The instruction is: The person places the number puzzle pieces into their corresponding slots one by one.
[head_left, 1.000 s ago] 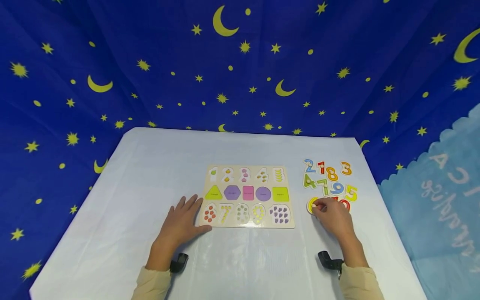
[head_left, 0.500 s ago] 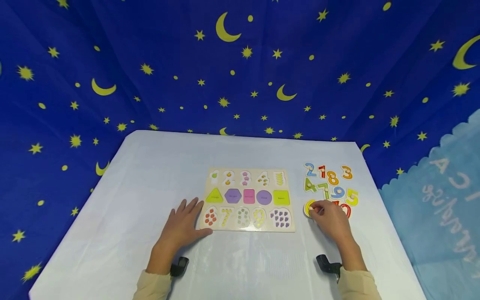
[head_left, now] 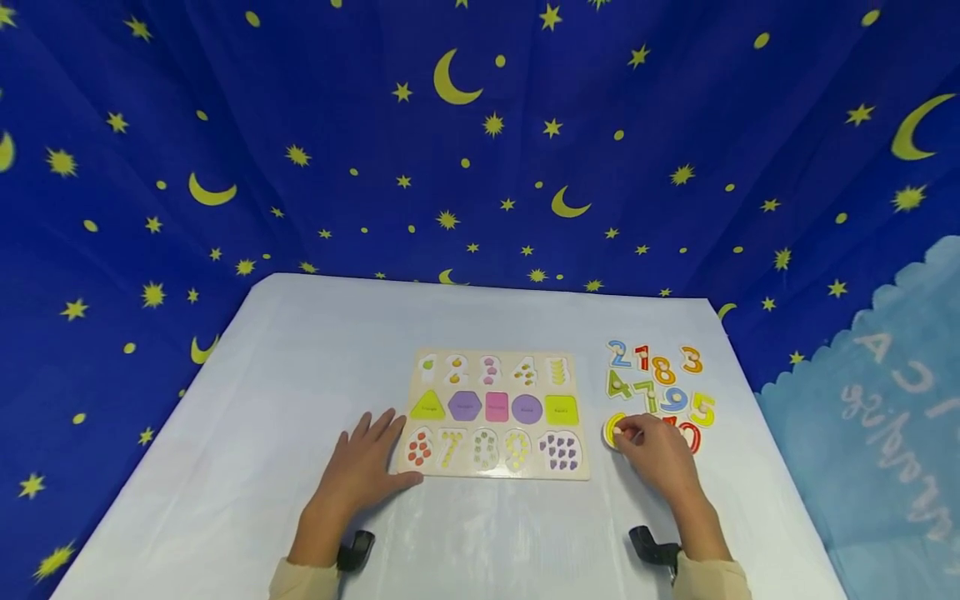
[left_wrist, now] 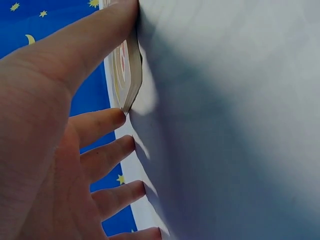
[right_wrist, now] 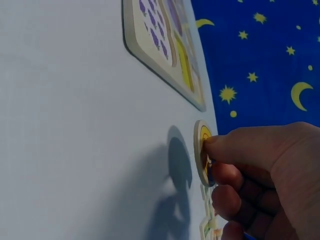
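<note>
My left hand rests at the left front corner of a wooden number puzzle board. Its thumb lies along the front edge and its fingers are spread beside the left edge, with fingertips on the table in the left wrist view. Off the board's right side, my right hand pinches a yellow number puzzle piece between thumb and fingers. In the right wrist view the piece is tilted up, its shadow apart from it on the table. The fingers hide part of its shape.
Several number pieces with knobs lie right of the board, among them a blue 2, an orange 3 and a yellow 5. A red 10 is partly behind my right hand. A starry blue cloth hangs behind the white table.
My right hand has moved a little left, toward the board, with the yellow piece. The left hand keeps its place at the board. The whole head view has shifted downward.
</note>
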A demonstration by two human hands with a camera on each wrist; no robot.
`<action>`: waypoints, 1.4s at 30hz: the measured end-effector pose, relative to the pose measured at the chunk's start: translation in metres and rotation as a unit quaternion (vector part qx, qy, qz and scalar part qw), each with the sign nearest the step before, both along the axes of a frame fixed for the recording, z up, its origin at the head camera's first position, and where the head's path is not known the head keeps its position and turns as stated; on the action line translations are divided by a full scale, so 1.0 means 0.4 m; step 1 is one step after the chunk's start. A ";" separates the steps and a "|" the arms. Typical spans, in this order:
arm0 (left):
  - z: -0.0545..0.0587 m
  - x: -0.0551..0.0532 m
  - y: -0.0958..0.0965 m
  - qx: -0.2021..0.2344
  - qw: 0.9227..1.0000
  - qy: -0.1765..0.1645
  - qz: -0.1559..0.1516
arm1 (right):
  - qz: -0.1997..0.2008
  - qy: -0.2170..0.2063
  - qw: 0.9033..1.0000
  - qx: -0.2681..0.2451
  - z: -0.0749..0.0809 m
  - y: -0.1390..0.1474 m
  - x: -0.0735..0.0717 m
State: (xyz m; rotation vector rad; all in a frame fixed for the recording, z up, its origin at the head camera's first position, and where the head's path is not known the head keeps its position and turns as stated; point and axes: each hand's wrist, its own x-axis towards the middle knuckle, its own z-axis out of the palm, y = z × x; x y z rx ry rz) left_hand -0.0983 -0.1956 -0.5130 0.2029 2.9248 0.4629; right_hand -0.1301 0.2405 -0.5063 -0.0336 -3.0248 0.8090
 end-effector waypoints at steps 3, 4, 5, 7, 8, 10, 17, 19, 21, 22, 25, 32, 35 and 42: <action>-0.005 0.009 0.000 0.001 1.000 -0.006 0.002 | 0.002 -0.003 1.000 0.003 -0.005 -0.003 0.011; -0.006 0.011 0.000 0.002 1.000 -0.006 0.002 | 0.002 -0.002 1.000 0.003 -0.006 -0.004 0.013; -0.007 0.013 0.001 0.003 1.000 -0.005 0.002 | 0.001 -0.001 1.000 0.003 -0.007 -0.005 0.014; -0.008 0.014 0.002 0.004 1.000 -0.002 0.002 | 0.001 0.002 1.000 0.004 -0.008 -0.006 0.015; -0.008 0.015 0.002 0.004 1.000 -0.001 0.003 | 0.001 0.003 1.000 0.004 -0.009 -0.007 0.015; -0.008 0.015 0.003 0.003 1.000 0.000 0.005 | 0.000 0.006 1.000 0.003 -0.010 -0.008 0.014; -0.013 0.018 -0.001 0.001 1.000 -0.004 0.007 | -0.005 0.003 1.000 0.002 -0.019 -0.016 0.011; -0.013 0.020 -0.002 0.000 1.000 -0.003 0.006 | -0.002 0.000 1.000 0.003 -0.023 -0.020 0.011; -0.014 0.021 -0.004 0.000 1.000 -0.001 0.005 | 0.000 -0.006 1.000 0.004 -0.026 -0.023 0.011; -0.015 0.022 -0.004 -0.001 1.000 0.000 0.005 | 0.000 -0.008 1.000 0.003 -0.026 -0.025 0.012; -0.017 0.021 -0.005 -0.001 1.000 0.001 0.003 | 0.001 -0.006 1.000 0.003 -0.025 -0.029 0.013; -0.010 0.015 0.001 0.010 1.000 0.010 -0.002 | 0.002 0.009 1.000 -0.006 -0.017 -0.038 0.009; -0.006 0.013 0.002 0.012 1.000 0.012 -0.004 | 0.004 0.010 1.000 -0.012 -0.016 -0.044 0.006; -0.007 0.009 0.001 0.012 1.000 0.018 -0.005 | 0.015 0.016 1.000 -0.017 -0.014 -0.057 -0.002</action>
